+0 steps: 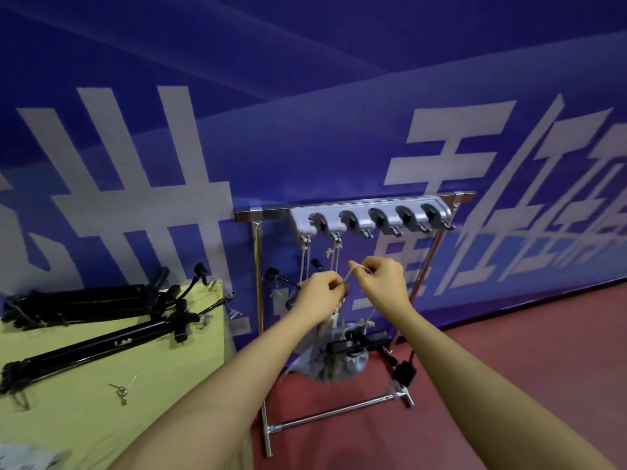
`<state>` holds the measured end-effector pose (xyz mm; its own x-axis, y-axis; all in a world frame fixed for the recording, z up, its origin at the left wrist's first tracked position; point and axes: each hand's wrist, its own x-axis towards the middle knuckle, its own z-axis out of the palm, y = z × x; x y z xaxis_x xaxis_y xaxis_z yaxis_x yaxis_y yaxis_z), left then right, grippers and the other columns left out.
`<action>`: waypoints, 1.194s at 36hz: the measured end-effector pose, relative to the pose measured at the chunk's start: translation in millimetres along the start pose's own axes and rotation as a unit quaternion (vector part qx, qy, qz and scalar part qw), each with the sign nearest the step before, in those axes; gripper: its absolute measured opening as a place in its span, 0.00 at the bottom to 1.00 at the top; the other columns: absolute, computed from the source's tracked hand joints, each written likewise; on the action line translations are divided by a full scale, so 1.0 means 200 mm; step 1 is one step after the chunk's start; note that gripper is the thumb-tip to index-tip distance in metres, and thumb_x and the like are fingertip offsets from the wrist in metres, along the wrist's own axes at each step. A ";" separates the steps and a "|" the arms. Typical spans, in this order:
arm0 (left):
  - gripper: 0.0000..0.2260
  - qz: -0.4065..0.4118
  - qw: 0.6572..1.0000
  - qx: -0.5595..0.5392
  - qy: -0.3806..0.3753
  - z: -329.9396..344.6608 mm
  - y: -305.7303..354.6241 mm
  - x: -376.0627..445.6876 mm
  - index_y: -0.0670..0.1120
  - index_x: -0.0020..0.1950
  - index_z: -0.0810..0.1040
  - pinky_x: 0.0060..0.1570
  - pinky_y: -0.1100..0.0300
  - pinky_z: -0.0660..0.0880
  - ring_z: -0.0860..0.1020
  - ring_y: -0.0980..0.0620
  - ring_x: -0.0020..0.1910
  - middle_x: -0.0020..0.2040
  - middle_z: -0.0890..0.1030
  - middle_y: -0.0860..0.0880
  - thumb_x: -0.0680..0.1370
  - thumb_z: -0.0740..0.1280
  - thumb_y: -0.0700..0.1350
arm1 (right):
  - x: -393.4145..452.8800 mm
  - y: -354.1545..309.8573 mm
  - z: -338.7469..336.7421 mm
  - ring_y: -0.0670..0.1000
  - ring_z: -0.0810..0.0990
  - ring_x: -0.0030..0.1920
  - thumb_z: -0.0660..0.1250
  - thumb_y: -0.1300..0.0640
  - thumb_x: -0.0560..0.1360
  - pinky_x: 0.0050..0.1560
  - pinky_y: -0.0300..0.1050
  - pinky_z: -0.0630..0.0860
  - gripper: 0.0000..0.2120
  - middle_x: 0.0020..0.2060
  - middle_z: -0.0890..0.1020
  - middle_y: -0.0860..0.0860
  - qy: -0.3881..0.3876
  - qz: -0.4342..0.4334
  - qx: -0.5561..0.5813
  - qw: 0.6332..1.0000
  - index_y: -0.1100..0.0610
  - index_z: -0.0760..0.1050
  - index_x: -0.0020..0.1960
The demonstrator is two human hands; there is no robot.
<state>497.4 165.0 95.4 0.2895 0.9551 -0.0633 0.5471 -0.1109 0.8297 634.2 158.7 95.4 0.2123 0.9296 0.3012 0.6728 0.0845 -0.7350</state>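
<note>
Pinching a thin beige cord (347,278) with our left hand (319,295) and right hand (381,281), fingers curling tight on it, we're holding it below the grey plastic hook rail (369,217).

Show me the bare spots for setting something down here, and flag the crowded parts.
Free: the yellow table between the lower black stand and its right edge; the red floor right of the rack. Crowded: the table's far end under the stacked stands, and below the hook bar, where the left hand and right hand pinch a cord above a bag.
</note>
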 end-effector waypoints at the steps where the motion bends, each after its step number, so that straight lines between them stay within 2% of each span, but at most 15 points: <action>1: 0.07 -0.002 1.000 -0.005 -0.006 0.03 0.02 0.03 0.42 0.42 0.77 0.34 0.61 0.67 0.72 0.53 0.32 0.32 0.75 0.50 0.78 0.63 0.43 | 0.03 0.03 -0.02 0.52 0.60 0.27 0.67 0.54 0.76 0.31 0.46 0.57 0.25 0.21 0.60 0.51 -0.004 -0.001 -0.001 1.000 0.55 0.57 0.26; 5: 0.10 -0.015 1.000 -0.027 0.005 0.14 0.05 0.17 0.47 0.37 0.75 0.37 0.60 0.67 0.72 0.53 0.33 0.33 0.75 0.49 0.79 0.63 0.41 | 0.14 0.18 -0.06 0.53 0.61 0.27 0.67 0.53 0.76 0.31 0.46 0.58 0.23 0.23 0.62 0.54 -0.030 -0.001 -0.004 1.000 0.58 0.60 0.28; 8: 0.09 -0.042 0.996 -0.067 0.026 0.23 0.07 0.27 0.46 0.39 0.76 0.36 0.61 0.69 0.73 0.54 0.34 0.34 0.77 0.50 0.79 0.63 0.41 | 0.23 0.26 -0.10 0.51 0.60 0.26 0.67 0.53 0.76 0.31 0.45 0.57 0.24 0.22 0.61 0.51 -0.057 0.006 -0.018 0.998 0.56 0.59 0.27; 11: 0.10 -0.063 0.990 -0.112 0.063 0.31 0.08 0.37 0.47 0.37 0.76 0.42 0.58 0.72 0.75 0.51 0.37 0.35 0.78 0.49 0.79 0.63 0.40 | 0.33 0.35 -0.16 0.50 0.60 0.27 0.66 0.56 0.75 0.32 0.46 0.57 0.22 0.22 0.63 0.49 -0.095 0.010 -0.040 0.995 0.52 0.60 0.27; 13: 0.07 -0.076 0.984 -0.136 0.091 0.36 0.10 0.43 0.44 0.41 0.76 0.42 0.60 0.72 0.75 0.50 0.39 0.37 0.78 0.47 0.79 0.63 0.39 | 0.40 0.41 -0.19 0.50 0.60 0.28 0.65 0.58 0.74 0.33 0.46 0.57 0.19 0.23 0.63 0.48 -0.129 0.011 -0.032 0.991 0.52 0.61 0.27; 17: 0.06 -0.086 0.978 -0.132 0.137 0.42 0.13 0.54 0.42 0.44 0.77 0.36 0.65 0.69 0.75 0.51 0.39 0.39 0.78 0.47 0.79 0.63 0.38 | 0.55 0.47 -0.22 0.44 0.61 0.24 0.62 0.64 0.75 0.30 0.41 0.59 0.10 0.24 0.65 0.48 -0.181 0.013 0.055 0.982 0.61 0.73 0.35; 19: 0.06 -0.093 0.976 -0.121 0.153 0.45 0.14 0.59 0.42 0.44 0.78 0.35 0.68 0.69 0.75 0.52 0.39 0.38 0.78 0.48 0.79 0.62 0.39 | 0.60 0.49 -0.20 0.44 0.63 0.23 0.60 0.65 0.76 0.29 0.37 0.59 0.09 0.25 0.66 0.49 -0.184 0.004 0.076 0.980 0.66 0.73 0.39; 21: 0.07 -0.108 0.969 -0.131 0.178 0.48 0.14 0.64 0.42 0.44 0.78 0.38 0.64 0.71 0.76 0.51 0.39 0.38 0.79 0.47 0.79 0.62 0.40 | 0.64 0.51 -0.18 0.44 0.63 0.25 0.59 0.64 0.78 0.27 0.35 0.59 0.10 0.26 0.66 0.50 -0.179 -0.010 0.086 0.980 0.68 0.73 0.42; 24: 0.08 -0.126 0.960 -0.126 0.218 0.50 0.16 0.73 0.42 0.44 0.79 0.44 0.57 0.73 0.78 0.48 0.41 0.40 0.81 0.47 0.79 0.63 0.42 | 0.69 0.54 -0.11 0.47 0.65 0.29 0.58 0.59 0.81 0.30 0.36 0.62 0.10 0.31 0.70 0.50 -0.157 -0.038 0.077 0.984 0.62 0.72 0.44; 27: 0.09 -0.141 0.953 -0.105 0.245 0.50 0.17 0.79 0.42 0.44 0.80 0.43 0.57 0.72 0.78 0.47 0.41 0.39 0.81 0.47 0.79 0.62 0.43 | 0.73 0.57 -0.04 0.51 0.70 0.34 0.57 0.57 0.81 0.36 0.50 0.68 0.10 0.39 0.74 0.51 -0.126 -0.047 0.050 0.990 0.60 0.73 0.47; 32: 0.11 -0.170 0.957 -0.039 0.234 0.50 0.14 0.88 0.47 0.37 0.77 0.39 0.55 0.73 0.78 0.45 0.39 0.36 0.79 0.48 0.78 0.62 0.41 | 0.79 0.63 0.02 0.56 0.74 0.39 0.56 0.57 0.82 0.40 0.56 0.71 0.10 0.43 0.75 0.53 -0.132 -0.020 0.005 0.991 0.60 0.74 0.50; 37: 0.10 -0.206 0.954 -0.058 0.209 0.54 0.07 0.92 0.44 0.37 0.78 0.40 0.54 0.73 0.75 0.45 0.37 0.35 0.79 0.44 0.78 0.64 0.40 | 0.79 0.72 0.07 0.59 0.75 0.42 0.57 0.59 0.81 0.38 0.54 0.71 0.09 0.42 0.76 0.56 -0.178 -0.016 -0.039 0.983 0.62 0.74 0.47; 39: 0.10 -0.212 0.955 -0.060 0.200 0.56 0.05 0.93 0.44 0.38 0.78 0.40 0.55 0.72 0.75 0.44 0.39 0.38 0.80 0.41 0.78 0.64 0.43 | 0.77 0.74 0.08 0.57 0.74 0.40 0.57 0.58 0.81 0.38 0.55 0.70 0.10 0.41 0.74 0.54 -0.185 -0.016 -0.038 0.982 0.62 0.74 0.48; 43: 0.08 -0.228 0.951 -0.077 0.192 0.56 0.04 0.92 0.46 0.41 0.78 0.45 0.54 0.76 0.79 0.42 0.46 0.46 0.82 0.42 0.78 0.62 0.42 | 0.75 0.75 0.12 0.54 0.72 0.39 0.57 0.58 0.80 0.36 0.47 0.66 0.10 0.47 0.77 0.55 -0.179 0.034 -0.026 0.983 0.60 0.75 0.52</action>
<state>643.4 310.0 28.8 -0.2751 0.9275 -0.2533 0.4174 0.3526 0.8375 749.8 318.3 16.5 0.0003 0.9999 0.0122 0.7029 0.0084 -0.7112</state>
